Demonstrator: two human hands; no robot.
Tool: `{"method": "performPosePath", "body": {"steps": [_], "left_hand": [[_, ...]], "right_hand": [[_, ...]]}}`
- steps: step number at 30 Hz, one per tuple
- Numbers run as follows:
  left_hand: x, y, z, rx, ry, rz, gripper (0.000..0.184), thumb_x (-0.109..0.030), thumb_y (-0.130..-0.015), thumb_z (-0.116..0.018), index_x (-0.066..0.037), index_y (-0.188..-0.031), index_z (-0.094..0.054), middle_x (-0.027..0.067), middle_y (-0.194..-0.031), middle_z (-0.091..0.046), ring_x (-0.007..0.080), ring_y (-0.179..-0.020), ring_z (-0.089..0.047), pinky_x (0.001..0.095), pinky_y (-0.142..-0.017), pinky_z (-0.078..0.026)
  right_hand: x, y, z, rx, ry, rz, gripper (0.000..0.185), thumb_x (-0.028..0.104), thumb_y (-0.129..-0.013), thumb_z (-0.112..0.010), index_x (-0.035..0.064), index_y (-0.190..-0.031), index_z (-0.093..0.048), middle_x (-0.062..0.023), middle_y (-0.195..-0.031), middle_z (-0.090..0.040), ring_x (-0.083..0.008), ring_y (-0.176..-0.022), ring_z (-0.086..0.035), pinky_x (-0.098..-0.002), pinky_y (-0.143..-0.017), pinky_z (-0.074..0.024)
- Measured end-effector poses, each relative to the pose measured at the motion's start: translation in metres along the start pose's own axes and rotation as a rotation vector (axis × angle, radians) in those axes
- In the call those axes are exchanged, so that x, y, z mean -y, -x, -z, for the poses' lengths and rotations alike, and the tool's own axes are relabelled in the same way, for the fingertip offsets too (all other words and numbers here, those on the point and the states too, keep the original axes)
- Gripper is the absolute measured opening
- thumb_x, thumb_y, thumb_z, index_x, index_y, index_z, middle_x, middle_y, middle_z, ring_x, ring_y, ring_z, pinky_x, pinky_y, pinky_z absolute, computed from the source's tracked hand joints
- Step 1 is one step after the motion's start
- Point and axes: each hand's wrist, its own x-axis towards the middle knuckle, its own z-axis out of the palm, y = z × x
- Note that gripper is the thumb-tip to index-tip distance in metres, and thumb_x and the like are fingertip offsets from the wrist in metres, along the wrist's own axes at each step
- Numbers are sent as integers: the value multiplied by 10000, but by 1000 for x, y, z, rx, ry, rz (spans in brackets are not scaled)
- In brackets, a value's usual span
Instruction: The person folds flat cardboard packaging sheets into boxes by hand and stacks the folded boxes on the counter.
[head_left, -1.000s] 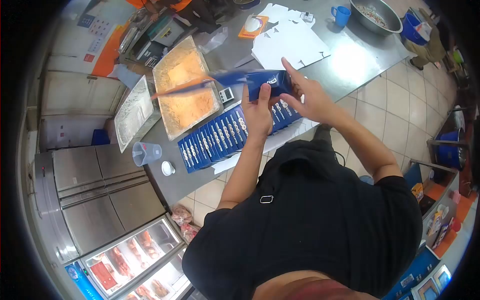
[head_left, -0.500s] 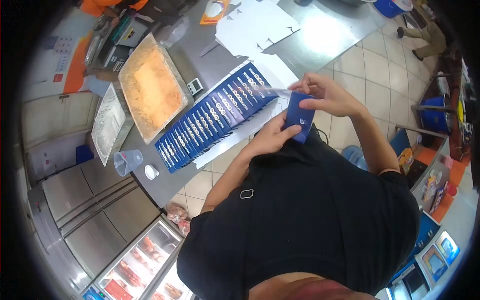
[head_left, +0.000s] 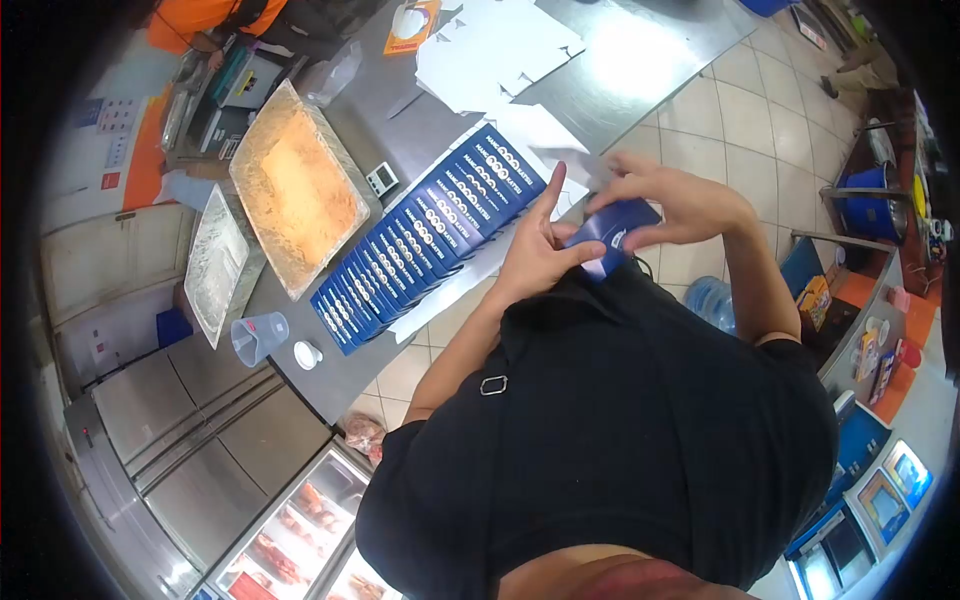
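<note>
Newly tilted, one dark-blue cardboard box (head_left: 613, 225) at view's two o'clock is gripped by left hand (head_left: 536, 260) and right hand (head_left: 692, 205).

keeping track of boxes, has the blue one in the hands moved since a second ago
Yes, the held box has moved away from the orange-filled tray, toward the person's torso.

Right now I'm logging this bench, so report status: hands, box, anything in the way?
Left hand and right hand both gripping blue box. Box held up, partly hidden. More boxes lined up near left hand; nothing visibly blocking.
</note>
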Motion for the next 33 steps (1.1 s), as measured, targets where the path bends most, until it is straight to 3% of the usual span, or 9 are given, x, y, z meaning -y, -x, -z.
{"method": "performPosePath", "body": {"steps": [6, 9, 11, 13, 15, 18, 21, 29, 33], "left_hand": [[-13, -13, 27, -54, -228, -140, 494, -267, -993, -485, -38, -1418, -379, 83, -842, -699, 91, -770, -614, 226, -736, -466], [-10, -18, 83, -65, -33, 86, 623, -471, -1033, -285, 2, -1086, -686, 136, -897, -694, 156, -841, -639, 308, -842, -482], [-8, -13, 103, 199, 447, -262, 789, -578, -1002, -204, 10, -864, -712, 135, -944, -690, 180, -852, -643, 347, -872, -488], [-17, -9, 80, 54, 577, -385, 602, -501, -999, -398, 22, -888, -675, 114, -955, -684, 179, -861, -637, 344, -839, -497], [-40, -9, 55, -291, -419, -368, 357, -335, -958, -589, 16, -995, -640, 93, -942, -674, 162, -850, -627, 319, -792, -502], [-30, -30, 34, -433, -114, -416, 347, -157, -886, -699, -10, -1165, -553, 81, -1012, -642, 158, -857, -624, 296, -786, -507], [-45, -37, 17, -582, 295, -386, 466, -140, -851, -736, -12, -1233, -500, 85, -1106, -597, 178, -887, -621, 300, -843, -508], [-41, -43, 57, -545, 159, -536, 470, 0, -777, -759, -24, -1194, -546, 77, -1081, -633, 191, -1011, -600, 319, -903, -485], [-55, -39, 51, -582, 152, -658, 440, 56, -792, -725, -30, -1186, -550, 89, -1049, -637, 197, -988, -615, 322, -889, -524]], "right_hand": [[12, -6, 17, -106, 102, -43, 610, 240, -649, -852, 124, -1192, -600, -155, -1226, -523, -331, -1113, -519, -394, -905, -457], [-2, 6, 36, -487, -324, -27, 599, 253, -724, -818, 62, -1227, -554, -51, -1159, -578, -151, -1050, -541, -293, -838, -461], [-21, 11, 47, -620, -640, -36, 506, 217, -800, -764, 70, -1238, -559, -50, -1146, -577, -152, -1009, -578, -287, -873, -494], [-36, -1, 49, -708, -654, -106, 548, 209, -817, -746, 74, -1295, -512, -71, -1216, -551, -168, -1010, -588, -286, -868, -501], [-38, -16, 41, -792, -672, -183, 591, 202, -835, -727, 79, -1351, -466, -92, -1286, -525, -185, -1010, -598, -284, -864, -508], [-40, -47, 13, -906, -629, 74, 931, 277, -810, -761, 135, -1519, -175, -140, -1519, -266, -291, -1247, -479, -428, -1005, -447], [2, -67, -16, -700, 123, 114, 959, 221, -739, -818, 135, -1502, -244, -124, -1588, -111, -300, -1418, -266, -439, -1085, -365], [-17, -78, -26, -745, -700, 172, 325, 32, -921, -577, -11, -1243, -566, -157, -1124, -670, -173, -917, -649, -266, -876, -497], [9, -85, -27, -785, -558, 444, 290, 57, -934, -568, -7, -1211, -623, -147, -1329, -544, -204, -982, -634, -289, -878, -502]]}}
